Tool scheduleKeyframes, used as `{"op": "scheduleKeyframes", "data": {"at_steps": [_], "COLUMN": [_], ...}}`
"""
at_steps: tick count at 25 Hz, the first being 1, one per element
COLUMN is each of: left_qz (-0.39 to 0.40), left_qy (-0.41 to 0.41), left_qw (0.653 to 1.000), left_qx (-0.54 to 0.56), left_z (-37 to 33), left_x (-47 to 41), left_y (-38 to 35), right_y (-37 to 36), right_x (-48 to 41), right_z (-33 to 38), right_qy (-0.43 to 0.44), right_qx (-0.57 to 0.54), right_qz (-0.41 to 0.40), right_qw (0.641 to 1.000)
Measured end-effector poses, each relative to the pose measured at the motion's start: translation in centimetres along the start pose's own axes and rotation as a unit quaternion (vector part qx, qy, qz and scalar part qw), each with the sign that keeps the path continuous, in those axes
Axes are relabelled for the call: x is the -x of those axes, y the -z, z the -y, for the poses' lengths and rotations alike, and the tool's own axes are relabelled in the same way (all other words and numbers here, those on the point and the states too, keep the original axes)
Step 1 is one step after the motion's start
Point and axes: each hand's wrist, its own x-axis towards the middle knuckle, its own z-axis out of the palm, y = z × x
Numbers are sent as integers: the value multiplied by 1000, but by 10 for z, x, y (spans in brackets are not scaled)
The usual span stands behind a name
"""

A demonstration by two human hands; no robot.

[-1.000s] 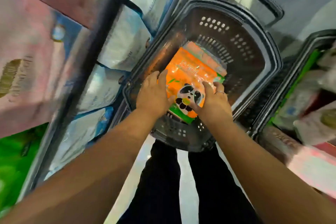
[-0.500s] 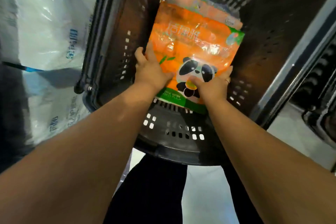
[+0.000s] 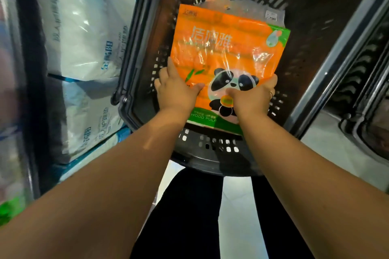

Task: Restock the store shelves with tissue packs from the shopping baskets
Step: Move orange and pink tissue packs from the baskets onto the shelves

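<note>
Fingers (image 3: 171,67) of both hands clamped on the orange tissue pack (image 3: 227,44). Left hand (image 3: 176,92) grips its left edge, thumb on the front face. Right hand (image 3: 250,99) grips the lower right, thumb over the panda print. Pack sits tilted inside the dark shopping basket (image 3: 210,149), green bottom edge close to the near wall. White bagged packs (image 3: 84,27) stacked on shelving left of the basket. Second basket (image 3: 362,82) just beside it, right. Pale floor (image 3: 235,206) and black trousers (image 3: 189,216) below.

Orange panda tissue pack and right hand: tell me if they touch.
Touching. The head view shows the right hand gripping the orange panda tissue pack, thumb on the panda print, fingers round its edge.
</note>
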Motion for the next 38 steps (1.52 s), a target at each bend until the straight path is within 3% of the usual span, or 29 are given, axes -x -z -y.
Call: {"op": "scheduleKeyframes", "data": {"at_steps": [5, 11, 17, 22, 26, 32, 38], "left_qz": [-19, -49, -80, -69, -102, -228, -310], "left_qy": [3, 26, 5, -4, 18, 53, 132], "left_qw": [999, 994, 966, 910, 852, 823, 726], "left_qx": [39, 97, 245, 409, 514, 517, 600], "left_z": [-11, -30, -37, -30, -35, -28, -7], "left_x": [60, 152, 251, 313, 373, 449, 507], "left_y": [49, 148, 232, 289, 331, 362, 379], "right_y": [50, 145, 238, 290, 324, 354, 341], "right_x": [59, 157, 251, 305, 346, 399, 448], "right_z": [18, 61, 91, 121, 165, 208, 235], "right_qy": [20, 114, 220, 312, 374, 471, 527], "right_qx": [23, 26, -1, 18, 38, 70, 108], "right_qz": [-17, 10, 55, 103, 173, 289, 354], "right_qw": [999, 993, 974, 944, 910, 830, 765]}}
